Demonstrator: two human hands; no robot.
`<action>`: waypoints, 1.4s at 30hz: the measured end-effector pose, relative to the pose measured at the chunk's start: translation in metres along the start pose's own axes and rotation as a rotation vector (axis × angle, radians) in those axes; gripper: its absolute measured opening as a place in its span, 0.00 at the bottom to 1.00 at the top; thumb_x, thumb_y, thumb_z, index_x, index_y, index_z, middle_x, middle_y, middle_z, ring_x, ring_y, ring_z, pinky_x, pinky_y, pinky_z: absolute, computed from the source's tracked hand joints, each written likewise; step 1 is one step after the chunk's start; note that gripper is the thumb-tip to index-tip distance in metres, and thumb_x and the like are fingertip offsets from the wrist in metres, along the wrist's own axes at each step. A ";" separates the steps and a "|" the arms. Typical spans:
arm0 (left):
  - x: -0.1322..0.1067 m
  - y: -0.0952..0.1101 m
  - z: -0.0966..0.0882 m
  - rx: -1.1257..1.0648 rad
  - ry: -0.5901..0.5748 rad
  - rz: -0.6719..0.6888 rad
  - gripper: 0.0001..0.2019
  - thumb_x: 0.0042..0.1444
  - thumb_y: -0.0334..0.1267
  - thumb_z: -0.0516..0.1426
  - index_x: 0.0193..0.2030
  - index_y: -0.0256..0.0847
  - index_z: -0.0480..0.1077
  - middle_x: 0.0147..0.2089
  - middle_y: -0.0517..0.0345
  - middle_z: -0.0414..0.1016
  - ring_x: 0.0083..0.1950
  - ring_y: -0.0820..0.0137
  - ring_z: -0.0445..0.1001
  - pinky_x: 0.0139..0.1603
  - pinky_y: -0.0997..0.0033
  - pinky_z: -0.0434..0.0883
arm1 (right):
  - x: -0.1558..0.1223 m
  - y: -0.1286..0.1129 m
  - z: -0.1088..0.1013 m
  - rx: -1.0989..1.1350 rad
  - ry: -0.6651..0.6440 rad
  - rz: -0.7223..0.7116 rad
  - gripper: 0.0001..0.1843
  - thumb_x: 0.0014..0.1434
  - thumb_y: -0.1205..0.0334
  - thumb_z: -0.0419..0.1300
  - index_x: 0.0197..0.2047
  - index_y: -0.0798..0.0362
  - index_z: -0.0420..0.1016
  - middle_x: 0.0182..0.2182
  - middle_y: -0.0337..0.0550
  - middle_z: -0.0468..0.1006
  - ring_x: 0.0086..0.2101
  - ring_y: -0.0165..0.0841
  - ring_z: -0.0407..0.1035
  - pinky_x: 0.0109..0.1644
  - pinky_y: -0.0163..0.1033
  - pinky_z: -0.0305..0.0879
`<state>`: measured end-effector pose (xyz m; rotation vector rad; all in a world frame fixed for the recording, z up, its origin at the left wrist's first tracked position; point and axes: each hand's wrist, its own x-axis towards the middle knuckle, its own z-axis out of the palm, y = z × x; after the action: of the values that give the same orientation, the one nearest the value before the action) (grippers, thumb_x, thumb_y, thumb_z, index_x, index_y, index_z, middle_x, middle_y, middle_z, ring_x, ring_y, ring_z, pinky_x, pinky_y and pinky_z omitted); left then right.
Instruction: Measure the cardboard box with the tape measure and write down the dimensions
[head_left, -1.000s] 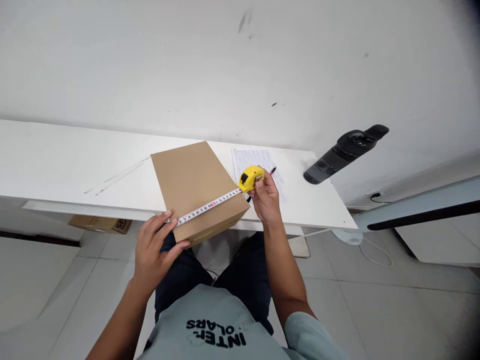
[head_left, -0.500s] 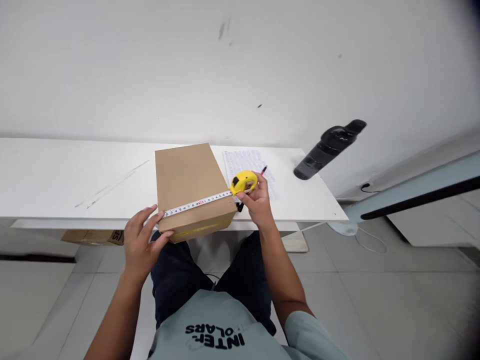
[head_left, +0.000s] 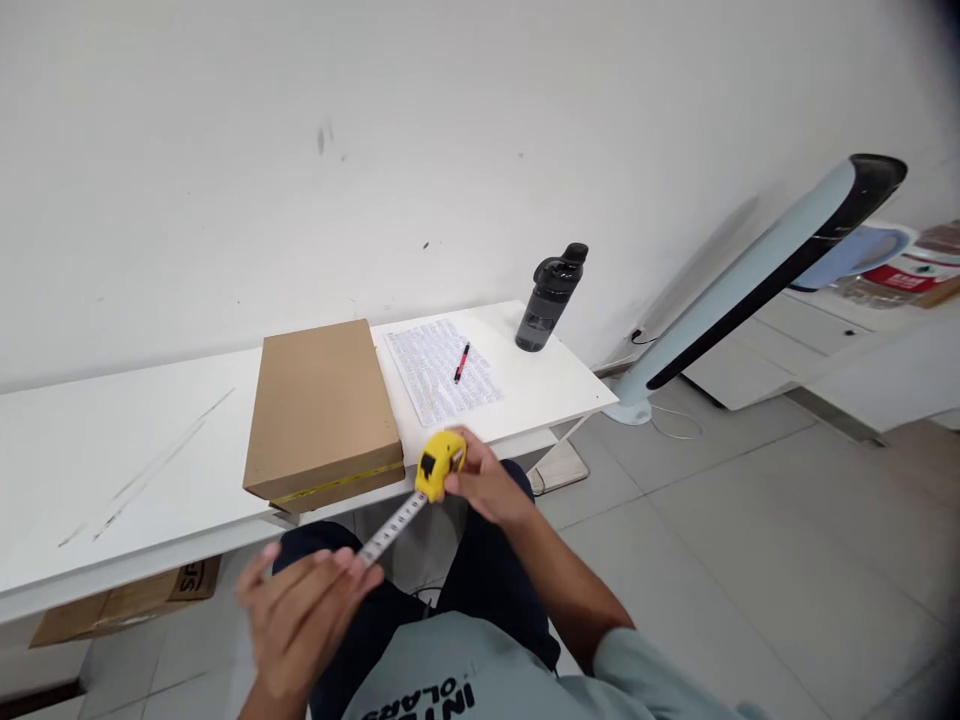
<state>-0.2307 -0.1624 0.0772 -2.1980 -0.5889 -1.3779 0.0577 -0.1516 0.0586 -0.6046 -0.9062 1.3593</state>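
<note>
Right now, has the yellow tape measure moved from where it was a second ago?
Yes: judged against the white table, the tape measure has moved toward the front edge, its strip now off the top of the cardboard box.

Wearer: pale grey-green T-shirt point(head_left: 469, 655), short sleeve point(head_left: 649, 660) on the right arm, loose soft fabric with a few creases. Chest print point(head_left: 431, 700) is chunky black caps, upside down from the head cam, "OLARS" and part of "INT" readable, rest cut off by the bottom edge. Dark navy trousers point(head_left: 491, 595), both legs visible; forearms bare, left hand point(head_left: 304, 610) motion-blurred, right hand point(head_left: 484, 480) bare.
</note>
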 end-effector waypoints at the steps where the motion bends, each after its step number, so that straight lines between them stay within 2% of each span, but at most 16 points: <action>1: 0.001 0.014 0.006 -0.061 -0.025 0.006 0.16 0.44 0.26 0.72 0.39 0.44 0.77 0.34 0.62 0.81 0.35 0.71 0.76 0.67 0.56 0.66 | -0.018 0.012 0.000 0.057 -0.006 0.066 0.27 0.46 0.61 0.78 0.46 0.48 0.72 0.34 0.35 0.78 0.29 0.29 0.74 0.33 0.34 0.73; 4: -0.003 0.050 0.034 -0.237 -0.092 -0.053 0.10 0.52 0.33 0.70 0.40 0.45 0.78 0.34 0.64 0.82 0.36 0.72 0.77 0.68 0.58 0.65 | -0.069 0.058 -0.001 0.250 0.082 0.242 0.26 0.46 0.55 0.78 0.44 0.51 0.73 0.32 0.37 0.79 0.26 0.27 0.72 0.26 0.31 0.68; 7: -0.014 0.073 0.064 -0.417 -0.209 -0.085 0.04 0.60 0.39 0.65 0.42 0.46 0.77 0.36 0.64 0.83 0.40 0.70 0.78 0.67 0.57 0.65 | -0.110 0.096 -0.007 0.464 0.188 0.406 0.25 0.46 0.51 0.78 0.42 0.53 0.74 0.29 0.35 0.76 0.22 0.23 0.67 0.25 0.28 0.65; 9: -0.024 0.083 0.080 -0.511 -0.291 -0.105 0.07 0.60 0.42 0.64 0.43 0.45 0.77 0.38 0.62 0.83 0.43 0.68 0.79 0.66 0.57 0.66 | -0.127 0.109 -0.015 0.570 0.228 0.483 0.26 0.46 0.49 0.78 0.40 0.54 0.74 0.26 0.32 0.73 0.20 0.21 0.62 0.24 0.26 0.61; 12: -0.038 0.092 0.100 -0.609 -0.442 -0.185 0.18 0.55 0.49 0.67 0.50 0.46 0.75 0.46 0.56 0.83 0.48 0.64 0.79 0.62 0.55 0.71 | -0.132 0.111 -0.029 0.618 0.262 0.480 0.26 0.47 0.46 0.77 0.38 0.54 0.74 0.24 0.31 0.71 0.19 0.20 0.57 0.23 0.26 0.55; 14: -0.044 0.095 0.112 -0.684 -0.582 -0.332 0.30 0.52 0.52 0.68 0.59 0.46 0.71 0.56 0.48 0.79 0.55 0.57 0.78 0.60 0.51 0.73 | -0.127 0.106 -0.036 0.582 0.242 0.462 0.26 0.48 0.44 0.76 0.39 0.55 0.75 0.26 0.34 0.73 0.20 0.20 0.57 0.23 0.27 0.54; 16: -0.047 0.098 0.122 -0.802 -0.711 -0.579 0.38 0.50 0.51 0.69 0.67 0.48 0.64 0.63 0.43 0.73 0.61 0.52 0.75 0.61 0.48 0.74 | -0.117 0.100 -0.037 0.484 0.179 0.452 0.27 0.49 0.42 0.75 0.38 0.56 0.77 0.28 0.38 0.76 0.21 0.22 0.59 0.23 0.28 0.55; 19: -0.038 0.100 0.136 -1.028 -0.793 -0.966 0.39 0.50 0.49 0.68 0.67 0.52 0.61 0.65 0.44 0.71 0.55 0.54 0.78 0.52 0.51 0.79 | -0.099 0.087 -0.039 0.271 0.119 0.403 0.32 0.53 0.31 0.66 0.36 0.55 0.79 0.26 0.40 0.76 0.22 0.25 0.62 0.25 0.31 0.60; 21: -0.023 0.102 0.145 -1.135 -0.748 -1.089 0.35 0.48 0.49 0.69 0.63 0.53 0.64 0.60 0.47 0.74 0.48 0.58 0.80 0.46 0.55 0.80 | -0.086 0.074 -0.045 0.047 0.146 0.315 0.37 0.59 0.25 0.54 0.38 0.54 0.80 0.27 0.42 0.76 0.25 0.30 0.67 0.29 0.35 0.66; 24: 0.008 0.102 0.159 -1.177 -0.597 -1.076 0.33 0.47 0.48 0.69 0.59 0.49 0.65 0.52 0.51 0.76 0.48 0.60 0.79 0.49 0.58 0.78 | -0.060 0.046 -0.066 -0.555 0.259 -0.004 0.38 0.66 0.29 0.44 0.42 0.52 0.82 0.38 0.50 0.80 0.41 0.41 0.74 0.49 0.49 0.72; 26: 0.027 0.102 0.172 -1.142 -0.501 -1.078 0.32 0.46 0.48 0.70 0.57 0.47 0.66 0.48 0.53 0.76 0.46 0.63 0.78 0.49 0.61 0.76 | -0.040 0.027 -0.081 -1.004 0.337 -0.212 0.33 0.68 0.34 0.46 0.49 0.51 0.82 0.52 0.56 0.79 0.56 0.48 0.69 0.63 0.57 0.62; 27: 0.034 0.101 0.180 -1.112 -0.456 -1.101 0.31 0.46 0.49 0.69 0.55 0.46 0.66 0.47 0.54 0.76 0.44 0.65 0.77 0.47 0.63 0.76 | -0.029 0.020 -0.087 -1.198 0.371 -0.257 0.32 0.69 0.37 0.47 0.54 0.51 0.80 0.58 0.58 0.75 0.62 0.51 0.63 0.68 0.60 0.55; 29: 0.045 0.098 0.199 -1.052 -0.372 -1.166 0.29 0.47 0.51 0.68 0.53 0.45 0.67 0.44 0.56 0.75 0.40 0.68 0.76 0.44 0.66 0.74 | -0.009 0.013 -0.096 -1.490 0.414 -0.209 0.30 0.71 0.42 0.48 0.63 0.51 0.74 0.68 0.58 0.66 0.69 0.55 0.52 0.71 0.67 0.42; 31: 0.052 0.090 0.220 -1.003 -0.290 -1.228 0.27 0.49 0.53 0.66 0.51 0.44 0.66 0.41 0.57 0.74 0.38 0.70 0.74 0.42 0.68 0.73 | 0.005 0.015 -0.098 -1.660 0.428 -0.067 0.28 0.72 0.45 0.47 0.66 0.49 0.71 0.71 0.57 0.61 0.71 0.56 0.47 0.71 0.72 0.34; 35: 0.061 0.065 0.266 -0.935 -0.148 -1.332 0.27 0.50 0.55 0.65 0.49 0.43 0.64 0.37 0.60 0.70 0.36 0.71 0.72 0.40 0.70 0.71 | 0.017 0.028 -0.090 -1.771 0.417 0.109 0.30 0.72 0.43 0.47 0.70 0.47 0.66 0.72 0.58 0.59 0.71 0.58 0.48 0.69 0.75 0.33; 42: 0.082 0.026 0.335 -0.945 -0.030 -1.396 0.24 0.55 0.57 0.60 0.48 0.43 0.61 0.37 0.60 0.70 0.36 0.72 0.72 0.40 0.71 0.70 | -0.004 0.032 -0.069 -1.813 0.262 0.152 0.34 0.71 0.41 0.46 0.72 0.49 0.62 0.71 0.63 0.59 0.70 0.61 0.50 0.69 0.75 0.30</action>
<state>0.0537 0.0267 0.0204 -2.4283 -2.0651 -2.6853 0.0971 -0.1412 -0.0056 -2.1371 -1.7414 0.1751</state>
